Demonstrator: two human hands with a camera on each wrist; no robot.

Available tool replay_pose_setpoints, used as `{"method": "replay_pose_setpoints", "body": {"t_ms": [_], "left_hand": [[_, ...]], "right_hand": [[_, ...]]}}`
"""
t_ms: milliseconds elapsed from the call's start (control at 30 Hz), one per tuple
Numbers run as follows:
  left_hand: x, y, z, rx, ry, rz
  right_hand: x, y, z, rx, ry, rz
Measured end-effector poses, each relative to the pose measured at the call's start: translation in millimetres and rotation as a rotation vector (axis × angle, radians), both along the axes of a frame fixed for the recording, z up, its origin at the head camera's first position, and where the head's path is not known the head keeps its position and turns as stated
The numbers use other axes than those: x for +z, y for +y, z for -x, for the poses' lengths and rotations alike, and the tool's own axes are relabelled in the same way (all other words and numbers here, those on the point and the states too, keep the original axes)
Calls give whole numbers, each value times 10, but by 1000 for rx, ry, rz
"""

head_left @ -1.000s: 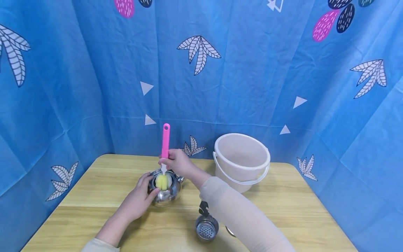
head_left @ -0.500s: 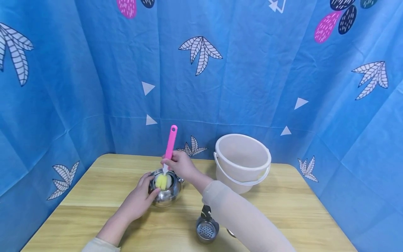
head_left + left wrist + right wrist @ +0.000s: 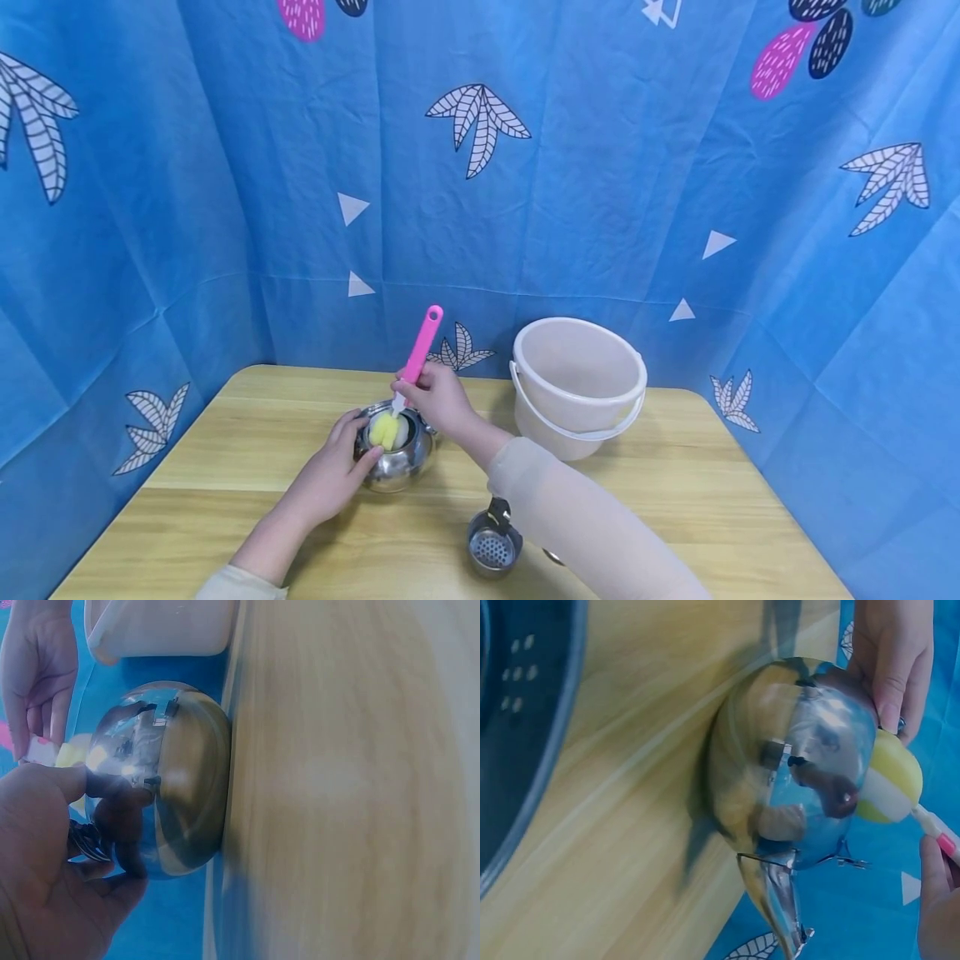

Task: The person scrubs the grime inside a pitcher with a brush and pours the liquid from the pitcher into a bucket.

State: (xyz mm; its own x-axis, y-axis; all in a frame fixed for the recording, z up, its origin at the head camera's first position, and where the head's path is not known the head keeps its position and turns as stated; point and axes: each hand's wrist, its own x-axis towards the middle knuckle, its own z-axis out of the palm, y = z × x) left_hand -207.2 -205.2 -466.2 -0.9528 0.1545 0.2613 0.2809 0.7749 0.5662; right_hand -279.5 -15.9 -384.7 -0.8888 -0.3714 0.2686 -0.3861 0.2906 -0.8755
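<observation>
Pinching right hand [image 3: 442, 402]: fingertips and thumb closed on the brush [image 3: 422, 344] at the lower handle, its white neck just below.
Left hand [image 3: 332, 472]: thumb at the near rim and fingers curved along the side of the steel teapot [image 3: 397, 471], gripping it.
Markings: a small red patch on the brush neck in both wrist views, too small to read.
Brush: pink plastic handle with a hanging hole, tilted; yellow-and-white sponge head [image 3: 386, 432], rounded, seated partly in the teapot mouth.
Teapot: on the tabletop [image 3: 675, 483], left of the bucket; mirror-polished, round-bodied, reflecting the hands.
Strainer cup [image 3: 491, 550]: metal, perforated disc, near the right sleeve [image 3: 585, 517]; a metal rim beside it is mostly hidden.
Bucket [image 3: 547, 423]: white, smooth, round-mouthed, bail hanging against the front.
Tabletop: light wood grain, rounded far corners.
Curtain [image 3: 480, 233]: blue cloth, printed with leaves, triangles and drops.
Right wrist view: plainly shows the spout [image 3: 776, 900], obscured in the head view.
Left wrist view: shows a coiled metal fitting [image 3: 90, 841] beside the left fingers.
</observation>
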Motion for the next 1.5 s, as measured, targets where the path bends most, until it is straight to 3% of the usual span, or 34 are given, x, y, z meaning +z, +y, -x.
{"method": "replay_pose_setpoints", "body": {"t_ms": [233,833,1500], "left_hand": [[-9,-6,-2,0,0,-4],[4,-4,-7,3,-5,6],[6,-13,-8,-2,-19,5]], "right_hand": [[-24,20,-36,-24,-8,5],[-96,3,-131,-77,100,-6],[-153,-43,-201,-69,144,-6]]}}
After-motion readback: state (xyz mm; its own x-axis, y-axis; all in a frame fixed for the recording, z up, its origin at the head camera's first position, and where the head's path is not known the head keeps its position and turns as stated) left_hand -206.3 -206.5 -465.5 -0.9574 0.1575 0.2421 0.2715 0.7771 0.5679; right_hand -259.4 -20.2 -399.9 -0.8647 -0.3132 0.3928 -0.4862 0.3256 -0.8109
